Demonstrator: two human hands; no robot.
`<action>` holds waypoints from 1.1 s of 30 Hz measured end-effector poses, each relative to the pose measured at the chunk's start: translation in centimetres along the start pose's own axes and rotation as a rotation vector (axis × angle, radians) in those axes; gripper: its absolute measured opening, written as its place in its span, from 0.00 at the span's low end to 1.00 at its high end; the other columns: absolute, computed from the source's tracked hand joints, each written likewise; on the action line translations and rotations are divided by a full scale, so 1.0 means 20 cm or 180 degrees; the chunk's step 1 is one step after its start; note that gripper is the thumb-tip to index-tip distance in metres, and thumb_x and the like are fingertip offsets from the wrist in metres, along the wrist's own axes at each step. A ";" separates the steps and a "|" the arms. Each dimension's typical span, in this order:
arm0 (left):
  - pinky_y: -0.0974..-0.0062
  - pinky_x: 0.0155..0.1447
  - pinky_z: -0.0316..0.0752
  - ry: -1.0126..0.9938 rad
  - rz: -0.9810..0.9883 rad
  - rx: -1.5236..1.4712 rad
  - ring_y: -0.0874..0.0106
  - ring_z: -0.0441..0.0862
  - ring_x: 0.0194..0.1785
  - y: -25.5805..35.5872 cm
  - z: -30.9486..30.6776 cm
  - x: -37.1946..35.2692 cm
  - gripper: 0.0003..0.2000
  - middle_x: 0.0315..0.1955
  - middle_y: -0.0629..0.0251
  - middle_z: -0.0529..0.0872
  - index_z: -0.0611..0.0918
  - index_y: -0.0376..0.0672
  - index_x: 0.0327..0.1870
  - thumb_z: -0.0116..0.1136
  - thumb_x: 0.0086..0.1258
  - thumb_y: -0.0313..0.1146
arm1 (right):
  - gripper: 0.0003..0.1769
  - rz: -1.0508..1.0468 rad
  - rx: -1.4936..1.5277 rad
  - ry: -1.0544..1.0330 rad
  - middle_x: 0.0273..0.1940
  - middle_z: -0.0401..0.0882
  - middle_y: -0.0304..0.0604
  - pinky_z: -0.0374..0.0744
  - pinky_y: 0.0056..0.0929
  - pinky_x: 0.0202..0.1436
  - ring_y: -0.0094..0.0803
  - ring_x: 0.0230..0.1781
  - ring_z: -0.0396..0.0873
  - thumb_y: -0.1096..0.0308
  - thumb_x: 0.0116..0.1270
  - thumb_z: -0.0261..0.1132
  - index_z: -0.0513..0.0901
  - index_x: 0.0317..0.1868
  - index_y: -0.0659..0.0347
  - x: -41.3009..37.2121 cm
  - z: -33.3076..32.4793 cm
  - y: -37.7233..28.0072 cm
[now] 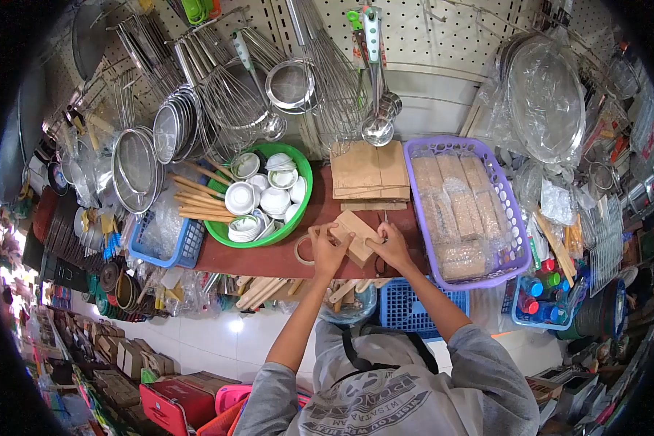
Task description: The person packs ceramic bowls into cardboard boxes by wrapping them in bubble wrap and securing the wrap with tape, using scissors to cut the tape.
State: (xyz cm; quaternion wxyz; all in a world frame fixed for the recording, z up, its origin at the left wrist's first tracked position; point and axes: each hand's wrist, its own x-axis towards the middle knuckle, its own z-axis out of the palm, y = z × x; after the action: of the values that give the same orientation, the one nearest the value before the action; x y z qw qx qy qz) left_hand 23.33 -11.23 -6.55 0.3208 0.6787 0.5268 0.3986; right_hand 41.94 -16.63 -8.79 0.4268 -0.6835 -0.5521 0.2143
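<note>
Head view: both hands meet over the reddish-brown surface [269, 263], their fingers closed on a brown cardboard piece [358, 240] that sits tilted between them. The left hand [328, 249] grips its left side, thumb and fingers pinching the edge; the right hand [392, 248] pinches the opposite side. Scissors [381, 267] show beside and partly behind the right hand, and whether that hand also holds them cannot be told. Just left of the left hand lies a roll of tape [298, 252]. Beyond the hands, flat brown cardboard sheets [369, 171] are stacked near the back of the surface. Farther to the left of the hands stands a green basin [307, 190] holding white bowls [275, 201], some nested, with wooden handles [203, 206] sticking out over its left rim; a blue basket [190, 243] with clear plastic inside is beyond it. To the right of the hands, a purple basket [418, 190] carries bubble-wrapped brown packs [461, 211] set close together. Below the hands, nearer the body, are a blue crate [414, 308] and more wooden handles [263, 292]. Above and beyond them hang whisks [325, 80], strainers [292, 85] and ladles [377, 131].
</note>
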 end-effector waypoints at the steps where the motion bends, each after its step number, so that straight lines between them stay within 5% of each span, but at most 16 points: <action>1: 0.64 0.52 0.78 -0.0006 0.0038 0.0062 0.64 0.77 0.45 0.01 0.00 0.00 0.25 0.47 0.57 0.70 0.80 0.40 0.51 0.80 0.56 0.38 | 0.24 0.0040 0.0012 -0.0077 0.30 0.69 0.44 0.70 0.37 0.36 0.37 0.31 0.71 0.55 0.57 0.76 0.69 0.28 0.61 0.00 0.00 0.00; 7: 0.66 0.52 0.78 0.0154 0.0745 0.0363 0.59 0.75 0.57 -0.12 0.07 0.06 0.27 0.52 0.54 0.71 0.79 0.40 0.53 0.80 0.54 0.34 | 0.33 0.0385 0.0053 -0.0451 0.21 0.66 0.43 0.67 0.39 0.30 0.35 0.24 0.66 0.44 0.58 0.76 0.65 0.22 0.62 0.00 0.02 -0.04; 11: 0.55 0.64 0.71 -0.0013 0.0637 0.0139 0.52 0.72 0.61 -0.13 0.07 0.08 0.28 0.53 0.52 0.70 0.77 0.43 0.52 0.81 0.50 0.34 | 0.35 0.0864 0.0090 -0.0854 0.20 0.67 0.40 0.66 0.37 0.28 0.29 0.23 0.66 0.40 0.58 0.75 0.66 0.22 0.60 0.03 0.01 -0.07; 23: 0.59 0.68 0.69 -0.0134 0.0796 0.0057 0.53 0.71 0.63 -0.15 0.07 0.13 0.29 0.54 0.53 0.71 0.78 0.44 0.54 0.80 0.51 0.30 | 0.28 0.1149 0.0527 -0.1223 0.23 0.74 0.37 0.77 0.28 0.23 0.25 0.22 0.76 0.44 0.59 0.75 0.69 0.28 0.56 0.11 0.11 0.05; 33: 0.57 0.68 0.69 -0.0142 0.0791 0.0006 0.53 0.71 0.63 -0.15 0.08 0.14 0.30 0.55 0.54 0.71 0.77 0.46 0.53 0.81 0.47 0.30 | 0.29 0.1211 0.0794 -0.1122 0.23 0.73 0.37 0.77 0.30 0.20 0.27 0.20 0.76 0.44 0.62 0.73 0.65 0.30 0.56 0.08 0.10 -0.03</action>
State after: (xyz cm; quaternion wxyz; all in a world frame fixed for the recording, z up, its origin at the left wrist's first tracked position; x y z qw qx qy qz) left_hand 23.65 -7.78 -9.33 0.2799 0.7478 0.4318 0.4196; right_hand 40.63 -14.47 -9.07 0.3572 -0.6691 -0.4490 0.4723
